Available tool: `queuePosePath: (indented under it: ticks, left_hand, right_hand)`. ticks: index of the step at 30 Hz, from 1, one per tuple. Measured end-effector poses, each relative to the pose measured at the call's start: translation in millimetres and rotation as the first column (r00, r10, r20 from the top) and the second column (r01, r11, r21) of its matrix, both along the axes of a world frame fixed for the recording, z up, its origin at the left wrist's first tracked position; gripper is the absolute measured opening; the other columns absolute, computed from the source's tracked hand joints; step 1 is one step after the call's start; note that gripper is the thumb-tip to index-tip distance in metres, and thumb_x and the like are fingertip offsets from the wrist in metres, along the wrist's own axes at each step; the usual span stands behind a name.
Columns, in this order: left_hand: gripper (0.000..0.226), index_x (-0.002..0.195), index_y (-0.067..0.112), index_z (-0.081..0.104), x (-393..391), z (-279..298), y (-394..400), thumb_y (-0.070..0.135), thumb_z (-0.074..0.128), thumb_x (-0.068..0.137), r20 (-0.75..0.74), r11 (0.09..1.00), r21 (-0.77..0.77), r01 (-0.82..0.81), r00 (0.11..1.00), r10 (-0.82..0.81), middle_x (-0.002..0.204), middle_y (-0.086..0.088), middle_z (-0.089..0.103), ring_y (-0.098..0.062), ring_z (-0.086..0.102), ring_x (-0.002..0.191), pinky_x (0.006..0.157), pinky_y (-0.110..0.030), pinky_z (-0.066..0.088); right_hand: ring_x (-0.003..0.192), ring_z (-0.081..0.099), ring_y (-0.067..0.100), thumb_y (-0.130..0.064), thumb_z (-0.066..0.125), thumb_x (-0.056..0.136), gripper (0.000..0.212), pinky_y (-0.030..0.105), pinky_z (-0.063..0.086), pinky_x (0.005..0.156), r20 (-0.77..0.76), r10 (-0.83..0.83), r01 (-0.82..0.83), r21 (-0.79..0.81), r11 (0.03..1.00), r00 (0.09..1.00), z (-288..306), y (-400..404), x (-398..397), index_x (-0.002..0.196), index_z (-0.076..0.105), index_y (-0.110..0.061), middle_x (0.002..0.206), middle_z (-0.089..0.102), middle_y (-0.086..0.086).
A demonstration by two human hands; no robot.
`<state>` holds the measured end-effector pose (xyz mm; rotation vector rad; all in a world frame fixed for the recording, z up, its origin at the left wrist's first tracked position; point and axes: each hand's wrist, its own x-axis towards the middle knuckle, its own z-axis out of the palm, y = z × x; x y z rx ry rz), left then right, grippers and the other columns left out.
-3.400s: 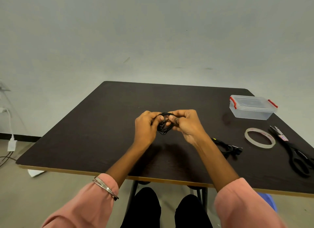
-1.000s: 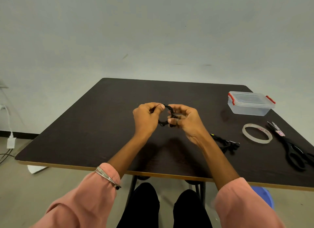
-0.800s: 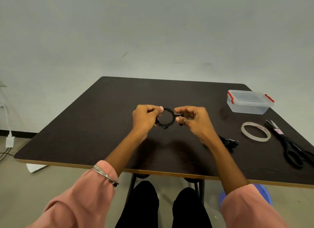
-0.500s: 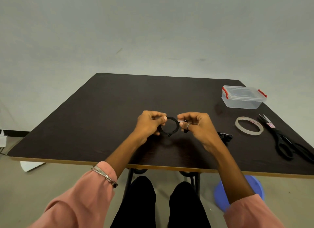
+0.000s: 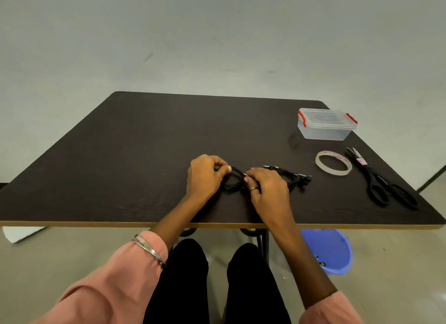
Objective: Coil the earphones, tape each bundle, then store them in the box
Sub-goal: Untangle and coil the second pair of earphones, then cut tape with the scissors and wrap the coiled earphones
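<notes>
No text, brand or number can be read anywhere. The tape roll (image 5: 333,163) on the counter (image 5: 144,154) carries reddish print along its inner core, too small and blurred to make out. A small pink-and-white label sits on the blades of the scissors (image 5: 381,179), and its marks are likewise illegible. The clear box (image 5: 326,124) with red clips shows no lettering.

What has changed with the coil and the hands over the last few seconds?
The tangled black bundle has been shaped into a round coil, and both hands have lowered it from mid-air toward the table. The left hand and right hand still pinch it on either side. The second earphones, tape roll, scissors and closed box stay where they were.
</notes>
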<state>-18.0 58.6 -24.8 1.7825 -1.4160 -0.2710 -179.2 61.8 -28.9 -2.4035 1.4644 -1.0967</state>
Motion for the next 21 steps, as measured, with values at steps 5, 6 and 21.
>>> queuePosePath:
  ticks: [5,6,21]
  left_hand:
    - [0.019,0.098,0.022,0.076,-1.2,2.0,0.7,0.033,0.070,0.085,-0.031,1.000,0.014,0.008,0.999,-0.007,0.087,0.006,0.073,-0.002,0.059,0.076,0.066,-0.015,0.040]
    - [0.019,0.097,0.022,0.076,-1.3,2.9,1.0,0.034,0.067,0.087,-0.042,1.000,0.016,0.003,0.999,-0.002,0.085,0.008,0.071,-0.001,0.056,0.075,0.063,-0.014,0.038]
    - [0.012,0.093,0.015,0.075,-3.9,26.0,-16.2,0.019,0.064,0.091,-0.304,0.995,-0.077,-0.071,0.952,0.045,0.089,0.008,0.071,-0.002,0.062,0.080,0.075,-0.013,0.046]
  right_hand:
    - [0.095,0.055,0.027,-0.011,0.058,0.091,0.015,0.024,0.035,0.076,-0.003,-0.046,0.046,0.030,0.999,0.999,-3.9,-2.2,-0.7,0.096,0.071,-0.006,0.096,0.070,0.008]
    - [0.095,0.055,0.027,-0.010,0.057,0.091,0.016,0.024,0.034,0.076,-0.007,-0.049,0.049,0.033,0.998,0.999,-4.5,-3.1,-1.1,0.097,0.071,-0.006,0.096,0.070,0.009]
    - [0.073,0.059,0.008,-0.008,0.065,0.086,0.013,0.004,0.042,0.067,0.398,-0.157,0.144,0.064,0.988,0.904,40.0,-25.4,-49.6,0.096,0.073,-0.007,0.084,0.069,0.001]
